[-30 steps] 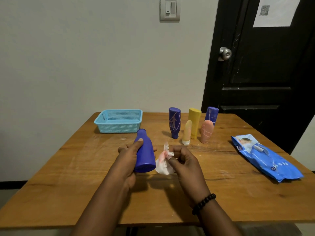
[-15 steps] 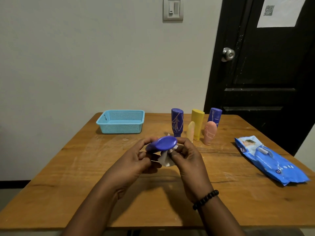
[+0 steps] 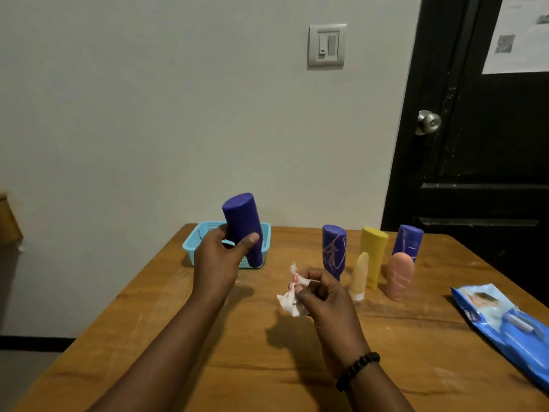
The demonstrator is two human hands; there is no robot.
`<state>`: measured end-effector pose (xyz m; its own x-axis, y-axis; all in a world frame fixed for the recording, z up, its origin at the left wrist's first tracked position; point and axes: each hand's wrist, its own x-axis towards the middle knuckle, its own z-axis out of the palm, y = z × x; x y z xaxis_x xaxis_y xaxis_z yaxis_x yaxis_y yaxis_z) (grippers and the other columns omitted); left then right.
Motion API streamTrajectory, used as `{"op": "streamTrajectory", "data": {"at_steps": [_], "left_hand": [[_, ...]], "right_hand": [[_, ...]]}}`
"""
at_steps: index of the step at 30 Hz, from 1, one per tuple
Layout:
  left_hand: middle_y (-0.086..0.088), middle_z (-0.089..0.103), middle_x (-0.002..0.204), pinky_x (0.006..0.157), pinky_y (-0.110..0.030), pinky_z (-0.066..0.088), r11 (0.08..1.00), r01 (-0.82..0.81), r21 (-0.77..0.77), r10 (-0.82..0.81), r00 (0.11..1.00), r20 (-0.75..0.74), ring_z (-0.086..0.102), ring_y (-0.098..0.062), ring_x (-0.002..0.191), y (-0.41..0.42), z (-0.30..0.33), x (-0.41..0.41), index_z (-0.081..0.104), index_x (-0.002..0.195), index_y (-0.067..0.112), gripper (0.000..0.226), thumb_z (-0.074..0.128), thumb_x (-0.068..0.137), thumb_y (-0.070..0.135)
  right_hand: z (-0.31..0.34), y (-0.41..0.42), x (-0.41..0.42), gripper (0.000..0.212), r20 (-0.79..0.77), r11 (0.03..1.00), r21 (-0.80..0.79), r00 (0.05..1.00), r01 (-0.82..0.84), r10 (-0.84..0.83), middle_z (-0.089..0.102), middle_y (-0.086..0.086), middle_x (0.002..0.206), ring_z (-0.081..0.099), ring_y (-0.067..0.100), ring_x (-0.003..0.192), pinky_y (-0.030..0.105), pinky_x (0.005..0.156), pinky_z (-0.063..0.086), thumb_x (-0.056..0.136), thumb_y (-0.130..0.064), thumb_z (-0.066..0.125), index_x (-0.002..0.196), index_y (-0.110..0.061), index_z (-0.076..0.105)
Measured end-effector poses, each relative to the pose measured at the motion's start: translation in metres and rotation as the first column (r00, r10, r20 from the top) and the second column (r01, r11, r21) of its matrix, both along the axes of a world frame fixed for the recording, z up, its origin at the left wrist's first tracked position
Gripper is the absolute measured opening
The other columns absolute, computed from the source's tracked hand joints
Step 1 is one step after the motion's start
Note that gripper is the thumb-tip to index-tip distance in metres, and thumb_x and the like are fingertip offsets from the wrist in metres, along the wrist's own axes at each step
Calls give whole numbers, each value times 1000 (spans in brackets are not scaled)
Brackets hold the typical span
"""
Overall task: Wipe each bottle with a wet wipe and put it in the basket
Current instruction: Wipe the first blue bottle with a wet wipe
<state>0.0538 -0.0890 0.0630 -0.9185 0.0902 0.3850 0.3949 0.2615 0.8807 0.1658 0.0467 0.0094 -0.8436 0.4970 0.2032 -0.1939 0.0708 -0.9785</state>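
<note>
I have the purple bottle [image 3: 242, 227] in my left hand [image 3: 218, 261], fingers and thumb curled round its lower half, base up and cap end down, tilted a little, held in the air in front of the basket [image 3: 190, 246]. My right hand [image 3: 322, 295] sits lower and to the right of the left, pinching the crumpled wipe [image 3: 289, 298] between thumb and fingertips; wipe and bottle are apart. I judge the wiping of this bottle is done and the step in hand is dropping it in. To do that well I would carry the bottle a little further beyond my left hand until it is over the basket's middle, lower it inside the rim, lay it on its side so it cannot topple, and only then loosen my grip. The right hand should keep its pinch on the wipe, ready for the next one. The basket lies just beyond my left hand; what I can see of its inside holds nothing, though hand and bottle hide part of it. Five bottles [image 3: 374, 255] stand cap down beyond my right hand, and the pack [image 3: 505, 322] lies well to its right.
</note>
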Motion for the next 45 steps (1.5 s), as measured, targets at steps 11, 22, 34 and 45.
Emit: {"op": "streamTrajectory", "data": {"at_steps": [11,22,34,45], "left_hand": [[-8,70,114,77,-29,42,975,-57,-217,56,998,-11,59,-17,92,55,0,-156,62,116,9,41,78,84,29],[-11,68,120,79,-30,41,921,73,-383,-64,997,37,56,-18,95,75,-23,-202,59,123,6,47,79,84,23],[-11,66,121,83,-33,44,896,121,-427,-73,989,127,56,-21,99,71,-32,-209,56,126,5,53,80,83,24],[-8,66,110,81,-34,46,932,71,-356,-23,990,137,60,-22,95,73,-38,-208,56,122,6,55,82,81,30]], "right_hand": [[-19,20,-76,17,141,993,114,990,-11,-6,67,-5,77,64,10,76,21,68,53,89,-6,64,94,-22,67],[-32,37,-79,18,129,1000,-13,991,-18,19,74,0,96,70,14,90,38,85,57,91,-8,61,99,-23,67],[-28,42,-79,19,150,996,-81,988,-27,39,72,-2,102,69,9,90,35,84,58,90,-9,63,99,-25,69],[-27,43,-76,19,146,997,-71,988,-35,45,70,-3,104,68,7,90,27,78,57,90,-12,64,101,-27,68]]}}
